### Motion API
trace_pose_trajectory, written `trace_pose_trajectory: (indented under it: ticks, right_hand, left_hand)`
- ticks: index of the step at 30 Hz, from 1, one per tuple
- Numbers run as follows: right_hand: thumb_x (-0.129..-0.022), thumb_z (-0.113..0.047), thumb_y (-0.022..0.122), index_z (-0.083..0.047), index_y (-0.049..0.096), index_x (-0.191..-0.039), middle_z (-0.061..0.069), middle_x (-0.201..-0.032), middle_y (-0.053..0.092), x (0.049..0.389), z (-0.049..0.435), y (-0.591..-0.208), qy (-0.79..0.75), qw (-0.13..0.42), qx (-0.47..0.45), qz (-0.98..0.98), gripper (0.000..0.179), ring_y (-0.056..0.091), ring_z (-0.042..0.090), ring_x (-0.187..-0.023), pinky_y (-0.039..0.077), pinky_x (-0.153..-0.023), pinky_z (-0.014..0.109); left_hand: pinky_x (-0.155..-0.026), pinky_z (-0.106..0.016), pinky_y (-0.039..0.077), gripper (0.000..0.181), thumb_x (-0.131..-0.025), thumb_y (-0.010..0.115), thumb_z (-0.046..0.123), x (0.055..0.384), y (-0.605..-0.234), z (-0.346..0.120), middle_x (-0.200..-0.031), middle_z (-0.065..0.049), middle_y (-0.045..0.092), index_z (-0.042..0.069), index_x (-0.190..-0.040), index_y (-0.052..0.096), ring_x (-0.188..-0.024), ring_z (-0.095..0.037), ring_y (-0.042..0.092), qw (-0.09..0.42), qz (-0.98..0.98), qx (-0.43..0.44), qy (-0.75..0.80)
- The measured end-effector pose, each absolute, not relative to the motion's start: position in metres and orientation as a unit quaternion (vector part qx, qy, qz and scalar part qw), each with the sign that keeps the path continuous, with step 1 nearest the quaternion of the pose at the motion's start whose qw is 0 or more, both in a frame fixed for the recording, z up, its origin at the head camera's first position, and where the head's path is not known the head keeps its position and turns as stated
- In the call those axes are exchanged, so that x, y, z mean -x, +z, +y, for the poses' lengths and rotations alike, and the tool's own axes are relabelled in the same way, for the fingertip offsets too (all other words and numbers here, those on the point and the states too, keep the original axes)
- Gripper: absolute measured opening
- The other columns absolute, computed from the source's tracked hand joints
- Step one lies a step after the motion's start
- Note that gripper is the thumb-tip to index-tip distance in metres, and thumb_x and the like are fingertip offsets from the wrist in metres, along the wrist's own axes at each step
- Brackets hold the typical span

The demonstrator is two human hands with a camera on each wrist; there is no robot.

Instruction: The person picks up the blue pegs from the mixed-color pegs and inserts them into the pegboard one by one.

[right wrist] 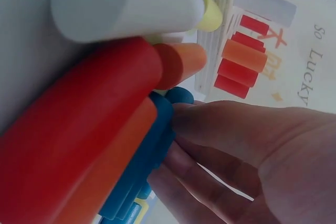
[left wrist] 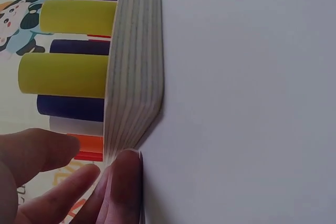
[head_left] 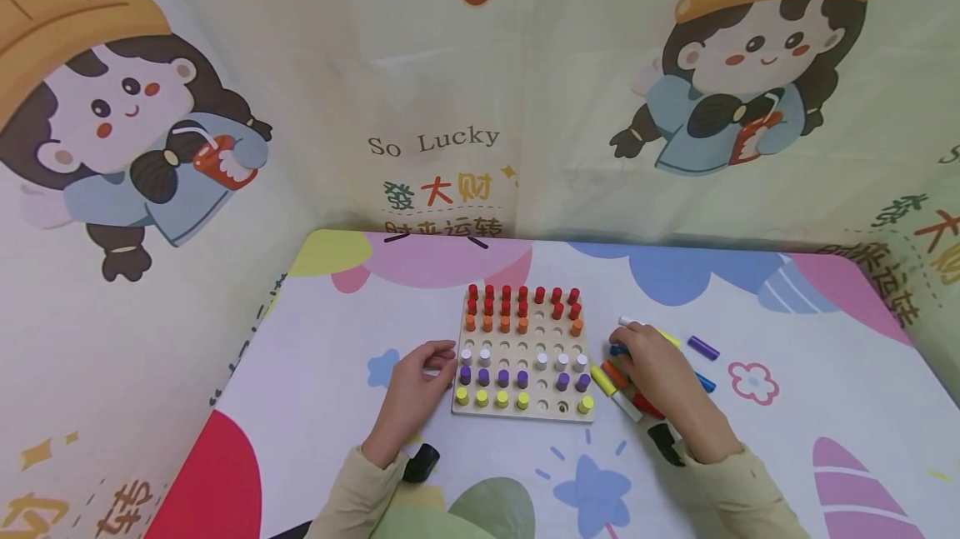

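Observation:
A wooden pegboard lies on the table, with rows of red pegs, orange pegs, white pegs, purple pegs and yellow pegs. Several of its holes hold no peg. At the board's left side rests my left hand, fingertips against the edge and fingers loosely bent. My right hand is over the loose pegs right of the board. In the right wrist view, its thumb and fingers pinch a blue peg beside other blue pegs.
Around my right hand lie a loose yellow peg, a white peg, an orange peg and a red peg. Farther right are a purple peg and a blue peg. A printed cloth covers the table and the walls.

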State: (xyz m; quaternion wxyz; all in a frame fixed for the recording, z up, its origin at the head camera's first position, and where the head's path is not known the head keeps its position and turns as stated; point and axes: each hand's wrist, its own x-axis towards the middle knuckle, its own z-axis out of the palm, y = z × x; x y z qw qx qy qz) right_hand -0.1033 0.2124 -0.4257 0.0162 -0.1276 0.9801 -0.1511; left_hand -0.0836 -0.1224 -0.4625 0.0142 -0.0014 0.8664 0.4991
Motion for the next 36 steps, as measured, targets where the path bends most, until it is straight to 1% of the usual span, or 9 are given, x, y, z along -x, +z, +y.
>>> trace_pose_trajectory:
  ticks: [3,8,11,19,27,36]
  right_hand:
    - [-0.078,0.001,0.08,-0.001,0.071,-0.1,0.013,-0.095,0.069,0.1043,0.2133,-0.4268,-0.148,0.012,0.131,0.98,0.024,0.063,0.026,-0.084,0.058,-0.082,0.047]
    - [-0.078,0.001,0.08,-0.002,0.072,-0.1,0.012,-0.095,0.069,0.106,0.2132,-0.4274,-0.144,0.014,0.134,0.98,0.024,0.063,0.025,-0.083,0.058,-0.082,0.046]
    - [-0.078,0.0,0.08,-0.002,0.072,-0.1,0.01,-0.092,0.068,0.1068,0.2129,-0.427,-0.144,0.017,0.135,0.98,0.023,0.062,0.024,-0.081,0.059,-0.081,0.046]
    - [-0.078,0.0,0.081,-0.003,0.072,-0.098,0.009,-0.089,0.067,0.1078,0.2143,-0.4261,-0.141,0.011,0.139,0.98,0.022,0.062,0.023,-0.08,0.059,-0.08,0.045]
    - [-0.078,-0.002,0.082,-0.002,0.072,-0.101,0.011,-0.093,0.068,0.1072,0.2153,-0.4278,-0.146,0.007,0.139,0.979,0.025,0.065,0.025,-0.083,0.059,-0.082,0.047]
    - [-0.078,-0.005,0.083,-0.002,0.071,-0.108,0.012,-0.096,0.068,0.1074,0.2142,-0.4253,-0.155,0.018,0.132,0.979,0.032,0.066,0.026,-0.087,0.059,-0.083,0.047]
  left_hand:
    - [-0.068,-0.019,0.057,0.029,-0.093,0.069,0.017,0.0851,-0.4629,-0.1217,-0.107,-0.004,0.07,0.009,-0.121,0.067,-0.09,-0.014,0.067,0.022,0.863,0.007,0.505]
    - [-0.067,-0.019,0.056,0.028,-0.093,0.07,0.019,0.0865,-0.4627,-0.1213,-0.106,-0.004,0.071,0.01,-0.12,0.068,-0.089,-0.013,0.067,0.033,0.859,0.013,0.51]
    - [-0.067,-0.019,0.057,0.028,-0.093,0.07,0.02,0.0867,-0.4627,-0.1217,-0.105,-0.005,0.072,0.009,-0.119,0.069,-0.087,-0.013,0.068,0.042,0.855,0.016,0.516]
    - [-0.066,-0.02,0.057,0.027,-0.092,0.071,0.017,0.0883,-0.4629,-0.1211,-0.1,-0.005,0.072,0.01,-0.118,0.069,-0.082,-0.011,0.068,0.046,0.854,0.016,0.518]
    - [-0.065,-0.02,0.056,0.028,-0.09,0.073,0.016,0.0886,-0.4631,-0.1207,-0.096,-0.003,0.073,0.01,-0.117,0.07,-0.08,-0.01,0.067,0.046,0.856,0.012,0.514]
    - [-0.067,-0.02,0.056,0.028,-0.09,0.074,0.017,0.089,-0.4651,-0.1229,-0.096,-0.003,0.073,0.01,-0.116,0.07,-0.083,-0.011,0.067,0.044,0.858,0.007,0.511]
